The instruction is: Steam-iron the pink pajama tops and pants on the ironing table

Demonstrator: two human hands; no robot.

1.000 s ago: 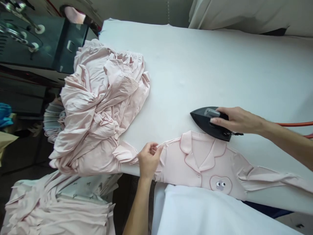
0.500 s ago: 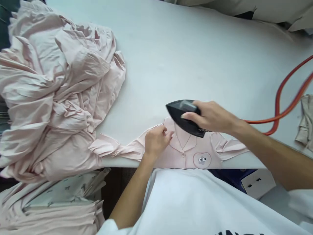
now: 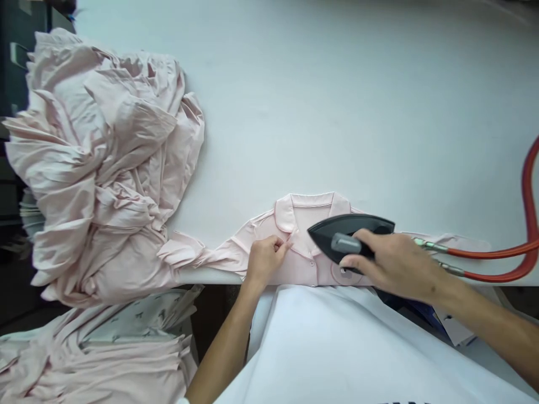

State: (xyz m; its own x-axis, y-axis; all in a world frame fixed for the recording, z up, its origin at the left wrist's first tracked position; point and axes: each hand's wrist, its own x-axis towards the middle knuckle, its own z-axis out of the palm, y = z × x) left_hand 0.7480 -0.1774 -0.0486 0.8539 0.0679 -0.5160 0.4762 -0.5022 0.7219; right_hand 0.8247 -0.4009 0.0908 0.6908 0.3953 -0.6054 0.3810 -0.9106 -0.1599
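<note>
A pink collared shirt [image 3: 301, 268] lies at the table's near edge, its collar pointing away from me and one sleeve stretched to the left. My left hand [image 3: 268, 258] pinches the shirt's front beside the left collar flap. Gripped in my right hand [image 3: 389, 261] is a black iron [image 3: 362, 224], its tip pointing left over the right part of the shirt's front. The iron covers part of the right collar flap and most of the round face patch [image 3: 337, 274]. Whether its sole touches the cloth is hard to tell.
A large heap of crumpled pink cloth [image 3: 126, 146] covers the left of the white table [image 3: 337, 112]. More folded pink and patterned cloth [image 3: 138, 359] is below the edge at lower left. Red hoses [image 3: 497, 255] run from the iron to the right.
The iron and my right hand have moved right and nearer to me, uncovering the collar's neckline. My left hand has shifted slightly towards me, its fingers now pinched on the cloth. The view has shifted.
</note>
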